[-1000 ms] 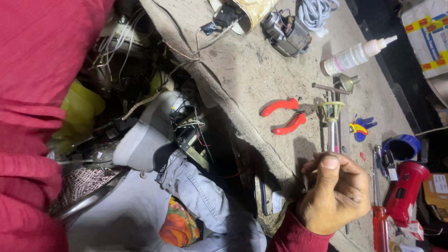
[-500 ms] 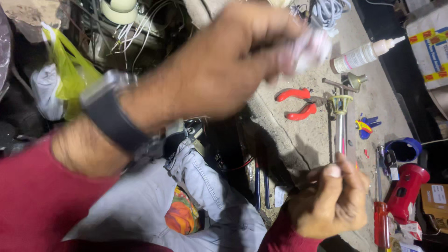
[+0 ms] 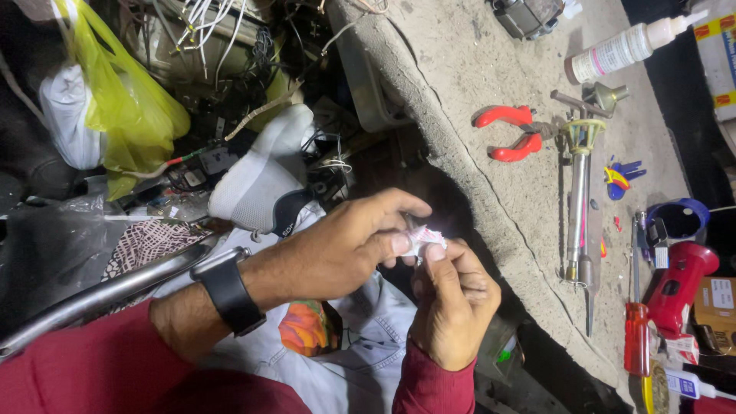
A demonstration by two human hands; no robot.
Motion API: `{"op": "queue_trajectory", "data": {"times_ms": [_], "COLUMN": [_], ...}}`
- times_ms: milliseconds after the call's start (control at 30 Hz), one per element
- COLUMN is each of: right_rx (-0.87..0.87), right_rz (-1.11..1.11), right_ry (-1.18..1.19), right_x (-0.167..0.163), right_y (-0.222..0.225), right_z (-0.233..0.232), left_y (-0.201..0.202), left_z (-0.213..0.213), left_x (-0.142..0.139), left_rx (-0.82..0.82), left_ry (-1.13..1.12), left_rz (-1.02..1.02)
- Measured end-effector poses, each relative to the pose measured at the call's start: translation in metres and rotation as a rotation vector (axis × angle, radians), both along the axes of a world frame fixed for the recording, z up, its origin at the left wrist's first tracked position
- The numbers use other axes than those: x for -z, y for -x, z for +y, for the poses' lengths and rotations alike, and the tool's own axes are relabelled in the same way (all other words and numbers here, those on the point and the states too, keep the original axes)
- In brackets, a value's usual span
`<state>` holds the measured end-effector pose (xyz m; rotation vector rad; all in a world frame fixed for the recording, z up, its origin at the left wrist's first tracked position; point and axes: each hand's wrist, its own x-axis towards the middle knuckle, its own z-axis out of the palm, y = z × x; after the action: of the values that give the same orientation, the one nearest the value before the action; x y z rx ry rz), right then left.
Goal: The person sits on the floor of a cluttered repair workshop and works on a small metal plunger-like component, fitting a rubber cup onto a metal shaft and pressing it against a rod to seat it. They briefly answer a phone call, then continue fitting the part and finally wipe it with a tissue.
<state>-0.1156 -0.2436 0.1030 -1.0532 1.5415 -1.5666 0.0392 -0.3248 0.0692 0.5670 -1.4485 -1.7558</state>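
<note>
The left hand [image 3: 345, 245] and the right hand [image 3: 452, 307] meet over the person's lap. Both are pinched shut on a small white and pink thing [image 3: 420, 239], maybe a bit of paper or wrapper; it is too small and too bright to tell. The left thumb and fingers hold it from one side, and the right thumb presses on it from the other side. A black watch [image 3: 226, 291] sits on the left wrist, next to a red sleeve [image 3: 92, 360]. Under the hands are blue jeans [image 3: 360, 337]. Past the hands is a grey dusty surface [image 3: 475, 69]. On it lie pliers with red handles [image 3: 510, 130], and just beside them a long metal tool [image 3: 579, 199] that points toward the near edge. A white glue bottle [image 3: 621, 50] lies farther back. A red-handled screwdriver [image 3: 636, 322] and a red torch [image 3: 682, 284] lie near the right edge. Off to the left, a yellow plastic bag [image 3: 123, 107] hangs by a mess of wires [image 3: 215, 31].
</note>
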Motion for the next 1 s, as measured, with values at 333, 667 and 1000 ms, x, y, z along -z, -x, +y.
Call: {"op": "queue_trajectory", "data": {"times_ms": [333, 667, 1000], "right_rx": [0.054, 0.093, 0.086], "right_rz": [0.300, 0.403, 0.464], "right_ry": [-0.014, 0.035, 0.017], "right_x": [0.016, 0.027, 0.039], "right_y": [-0.008, -0.018, -0.019], "right_z": [0.002, 0.002, 0.008], "left_y": [-0.001, -0.009, 0.003], "left_z": [0.016, 0.022, 0.031], "left_x": [0.020, 0.009, 0.024], "left_rx": [-0.363, -0.299, -0.435], "left_ry": [0.151, -0.033, -0.104], "left_rz": [-0.046, -0.069, -0.089]}}
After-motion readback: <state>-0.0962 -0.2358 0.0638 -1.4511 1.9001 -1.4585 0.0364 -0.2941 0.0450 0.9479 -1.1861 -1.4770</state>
